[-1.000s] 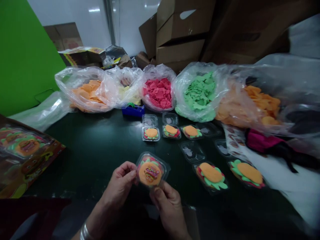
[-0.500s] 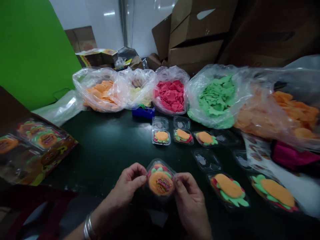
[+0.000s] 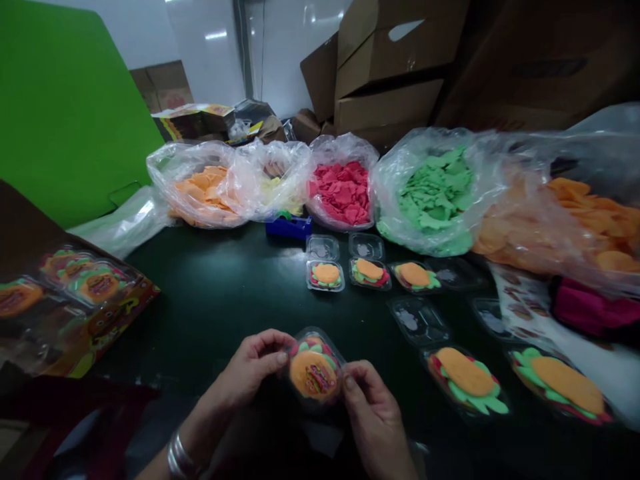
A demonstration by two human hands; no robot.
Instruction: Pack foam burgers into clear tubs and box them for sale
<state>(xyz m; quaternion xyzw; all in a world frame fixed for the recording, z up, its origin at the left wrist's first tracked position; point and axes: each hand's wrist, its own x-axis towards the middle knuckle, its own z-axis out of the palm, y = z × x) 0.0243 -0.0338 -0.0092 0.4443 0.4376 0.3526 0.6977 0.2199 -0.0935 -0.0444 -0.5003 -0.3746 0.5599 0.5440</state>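
Both hands hold one small clear plastic case [image 3: 315, 373] with a toy burger of orange, green and red layers and a printed sticker on top. My left hand [image 3: 255, 367] pinches its left edge with thumb and fingers. My right hand [image 3: 373, 413] pinches its right edge. The case is just above the dark table [image 3: 215, 300], near its front edge.
Open cases with burgers [image 3: 467, 383] [image 3: 563, 383] lie to the right; three smaller ones [image 3: 369, 273] and empty cases [image 3: 417, 320] sit further back. Plastic bags of orange [image 3: 205, 187], red [image 3: 343, 190] and green [image 3: 430, 193] pieces line the back. A printed display box [image 3: 75, 300] is on the left.
The held case has dropped slightly lower and closer to me, with both hands shifting their pinch along its edges. The view has shifted a little.
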